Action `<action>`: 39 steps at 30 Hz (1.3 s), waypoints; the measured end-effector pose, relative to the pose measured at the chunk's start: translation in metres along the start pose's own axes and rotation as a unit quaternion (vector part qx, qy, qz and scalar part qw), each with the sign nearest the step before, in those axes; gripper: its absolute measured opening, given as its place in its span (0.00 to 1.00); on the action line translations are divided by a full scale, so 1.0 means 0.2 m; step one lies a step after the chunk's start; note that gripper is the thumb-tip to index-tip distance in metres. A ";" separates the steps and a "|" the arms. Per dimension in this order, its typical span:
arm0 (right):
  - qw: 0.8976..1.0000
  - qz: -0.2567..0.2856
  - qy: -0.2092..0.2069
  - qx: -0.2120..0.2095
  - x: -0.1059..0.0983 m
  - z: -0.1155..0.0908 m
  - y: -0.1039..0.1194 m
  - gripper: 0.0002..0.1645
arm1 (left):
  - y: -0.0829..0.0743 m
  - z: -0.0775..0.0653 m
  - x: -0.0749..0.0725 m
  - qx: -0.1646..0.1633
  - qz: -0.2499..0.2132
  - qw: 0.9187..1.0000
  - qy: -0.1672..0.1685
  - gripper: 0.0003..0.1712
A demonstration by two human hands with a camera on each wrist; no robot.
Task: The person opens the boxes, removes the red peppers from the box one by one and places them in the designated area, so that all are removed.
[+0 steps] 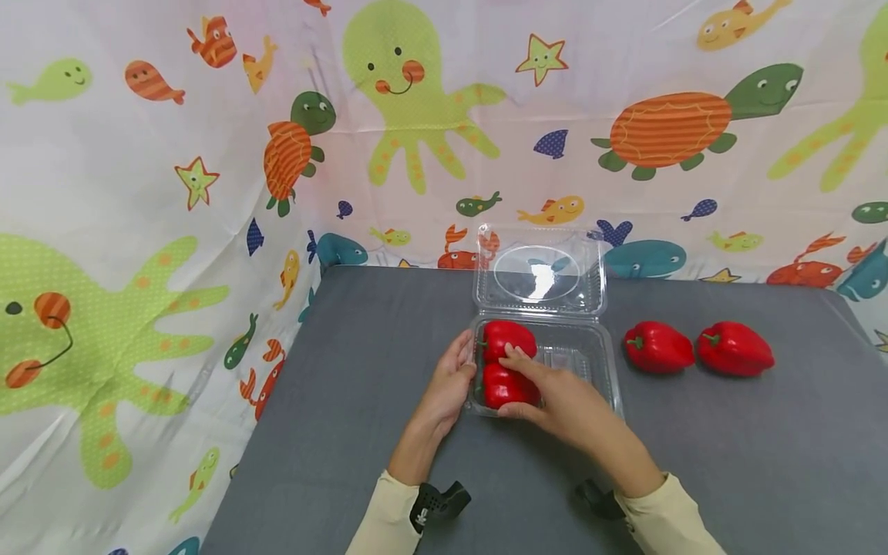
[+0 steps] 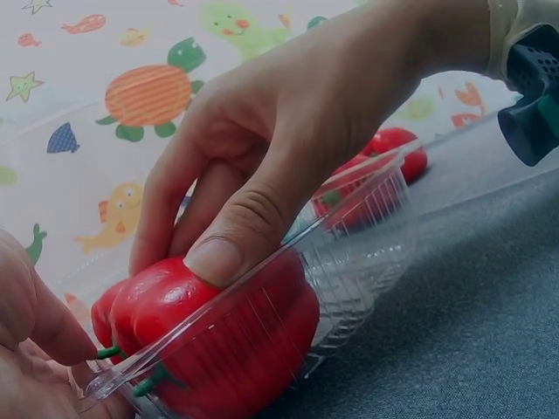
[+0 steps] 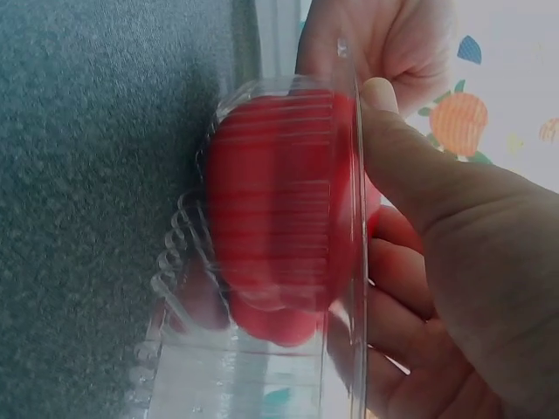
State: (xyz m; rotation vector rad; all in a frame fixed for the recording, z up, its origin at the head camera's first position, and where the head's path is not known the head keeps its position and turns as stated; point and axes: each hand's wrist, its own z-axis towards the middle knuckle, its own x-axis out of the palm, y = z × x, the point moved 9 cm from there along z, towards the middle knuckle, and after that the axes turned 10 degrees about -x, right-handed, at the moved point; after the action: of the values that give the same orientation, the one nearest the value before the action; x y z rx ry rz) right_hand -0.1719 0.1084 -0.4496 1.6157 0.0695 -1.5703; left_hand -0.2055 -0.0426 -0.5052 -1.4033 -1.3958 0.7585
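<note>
A clear plastic clamshell container [image 1: 612, 370] lies on the table with its lid [image 1: 486, 285] raised at the back. Two red bell peppers sit in its left half, the far pepper [image 1: 501, 336] behind the near pepper [image 1: 509, 385]. My right hand [image 1: 572, 405] reaches in from above and grips the near pepper, thumb on its front side and fingers over the back. In the left wrist view the right thumb [image 2: 218, 260] presses on its red skin, and green stems face left. My left hand [image 1: 445, 385] holds the container's left rim between thumb and fingers.
Two more red peppers lie right of the container, a nearer-in pepper [image 1: 659, 347] and an outer pepper [image 1: 737, 349]. The grey table [image 1: 749, 462] meets a sea-animal curtain [image 1: 472, 69] at the back and left. The raised lid stands close before the curtain.
</note>
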 end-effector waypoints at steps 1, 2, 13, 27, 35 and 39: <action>1.000 0.001 -0.001 -0.002 0.00 0.00 0.00 0.51 | 0.00 0.00 0.00 -0.001 0.000 1.000 -0.001 0.37; 1.000 0.001 -0.001 -0.005 0.00 0.00 -0.01 0.51 | 0.00 0.00 0.00 -0.001 -0.001 1.000 -0.002 0.37; 1.000 0.011 -0.010 -0.016 0.00 -0.02 -0.06 0.50 | 0.01 0.01 0.00 -0.001 -0.005 1.000 0.006 0.38; 0.998 -0.040 0.004 -0.050 0.00 -0.02 0.00 0.49 | 0.01 0.01 0.00 -0.001 -0.009 1.000 0.006 0.38; 0.983 -0.138 0.016 -0.124 0.03 -0.01 0.12 0.45 | 0.00 0.01 0.01 0.006 -0.010 1.000 0.016 0.38; 0.985 -0.129 0.011 -0.111 0.02 -0.02 0.12 0.42 | 0.00 0.01 0.01 0.007 -0.014 1.000 0.018 0.38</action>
State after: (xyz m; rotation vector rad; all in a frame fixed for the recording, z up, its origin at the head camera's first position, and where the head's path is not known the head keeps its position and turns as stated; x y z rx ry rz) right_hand -0.1536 0.0934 -0.4419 1.4911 0.4667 -1.6724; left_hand -0.2066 -0.0404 -0.5058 -1.3771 -1.3767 0.7210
